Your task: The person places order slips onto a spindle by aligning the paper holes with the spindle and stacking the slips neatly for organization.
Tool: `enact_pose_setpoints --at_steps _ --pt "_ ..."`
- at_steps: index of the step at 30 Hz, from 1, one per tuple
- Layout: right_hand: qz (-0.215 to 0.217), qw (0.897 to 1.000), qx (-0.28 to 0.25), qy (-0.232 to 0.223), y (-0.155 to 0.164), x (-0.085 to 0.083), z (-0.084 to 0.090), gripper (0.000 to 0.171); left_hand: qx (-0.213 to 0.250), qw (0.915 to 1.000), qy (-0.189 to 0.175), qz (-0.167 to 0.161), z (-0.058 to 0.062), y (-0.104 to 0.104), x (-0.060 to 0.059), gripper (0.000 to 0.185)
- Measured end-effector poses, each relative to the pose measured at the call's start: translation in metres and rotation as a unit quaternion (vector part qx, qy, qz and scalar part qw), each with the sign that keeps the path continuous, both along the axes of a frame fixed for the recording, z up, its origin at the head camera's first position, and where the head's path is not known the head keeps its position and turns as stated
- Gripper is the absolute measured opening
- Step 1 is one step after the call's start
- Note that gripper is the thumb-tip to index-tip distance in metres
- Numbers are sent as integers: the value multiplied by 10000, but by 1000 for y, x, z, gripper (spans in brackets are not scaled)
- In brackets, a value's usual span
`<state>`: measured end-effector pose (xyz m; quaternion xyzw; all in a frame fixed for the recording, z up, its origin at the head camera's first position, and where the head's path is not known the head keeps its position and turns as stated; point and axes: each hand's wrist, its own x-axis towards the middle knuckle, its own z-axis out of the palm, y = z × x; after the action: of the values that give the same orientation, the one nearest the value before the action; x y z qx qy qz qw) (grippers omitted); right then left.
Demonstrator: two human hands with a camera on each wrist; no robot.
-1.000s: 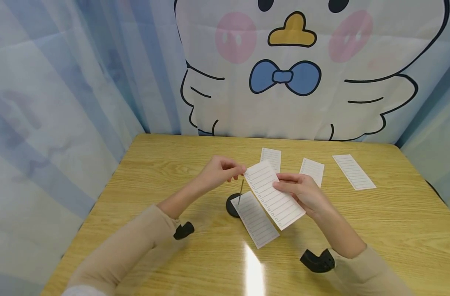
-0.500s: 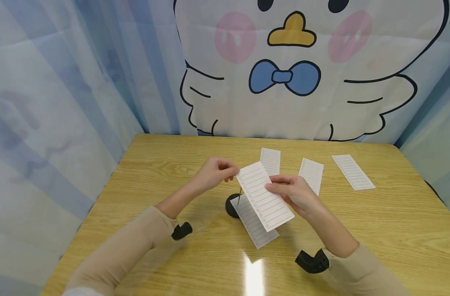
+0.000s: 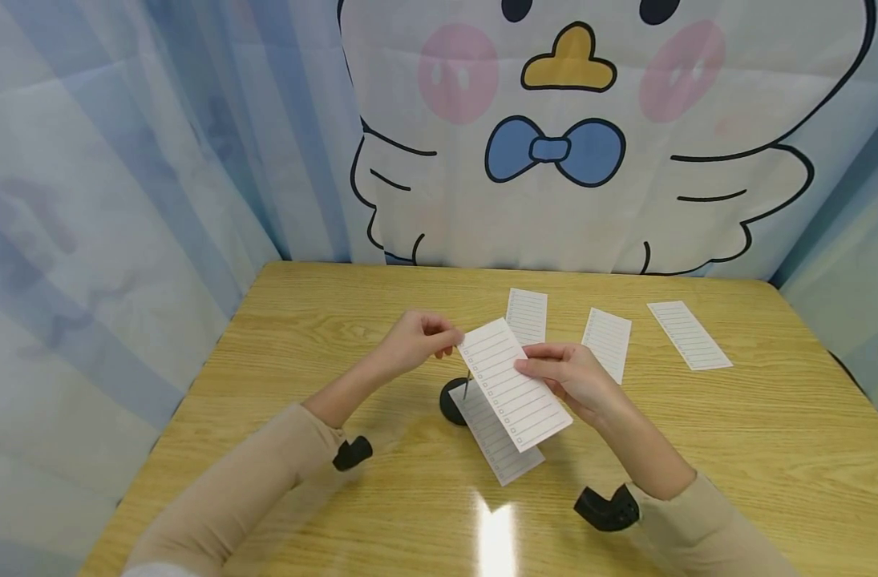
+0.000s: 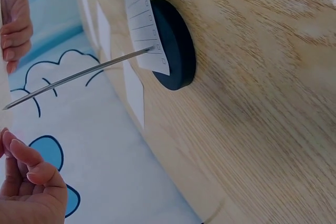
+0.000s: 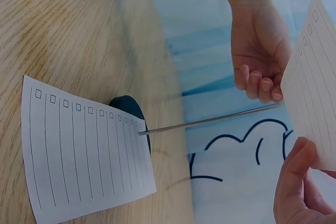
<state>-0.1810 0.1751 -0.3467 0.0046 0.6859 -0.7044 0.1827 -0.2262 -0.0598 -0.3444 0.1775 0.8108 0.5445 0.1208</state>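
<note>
- The lined paper slip [image 3: 514,383] is held in the air between both hands, slanted, directly over the thin metal spike [image 3: 467,383] that rises from a round black base [image 3: 451,401] on the worktop [image 3: 734,449].
- Over the last second the slip has slid leftward and a little lower; its upper corner, which stood to the right of the spike tip, now sits just at or over the tip. In the last half second it has barely moved.
- Judging by that, the slip is being lined up over the point and is not yet pierced; the right wrist view shows the spike tip [image 5: 273,105] just short of the paper's edge.
- The left hand [image 3: 417,340] pinches the slip's upper corner with curled fingers.
- The right hand [image 3: 564,378] grips the slip's middle edge, thumb [image 5: 295,169] on top and fingers under.
- Another slip [image 3: 492,433] already sits at the foot of the spike, pierced near its end and lying flat on the worktop, partly over the base.
- Three more slips lie apart farther back on the worktop: one [image 3: 527,315] behind the hands, one [image 3: 608,340] to its right, one [image 3: 689,334] farthest right. None has shifted.
- A curtain printed with a cartoon bird [image 3: 554,120] hangs behind the worktop.
</note>
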Motion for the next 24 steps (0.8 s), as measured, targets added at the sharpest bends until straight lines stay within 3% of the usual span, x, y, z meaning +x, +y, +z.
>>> enact_pose_setpoints --at_steps 9,17,24 --pt "53 9999 -85 8 0 -1 -2 49 36 10000 -5 16 -4 0 -2 17" --pt "37 9998 -127 -113 0 -2 -4 36 -46 10000 4 -32 -3 0 0 19" --pt "85 9998 -133 -82 1 -3 -7 36 -18 9999 40 -93 -8 0 -3 22"
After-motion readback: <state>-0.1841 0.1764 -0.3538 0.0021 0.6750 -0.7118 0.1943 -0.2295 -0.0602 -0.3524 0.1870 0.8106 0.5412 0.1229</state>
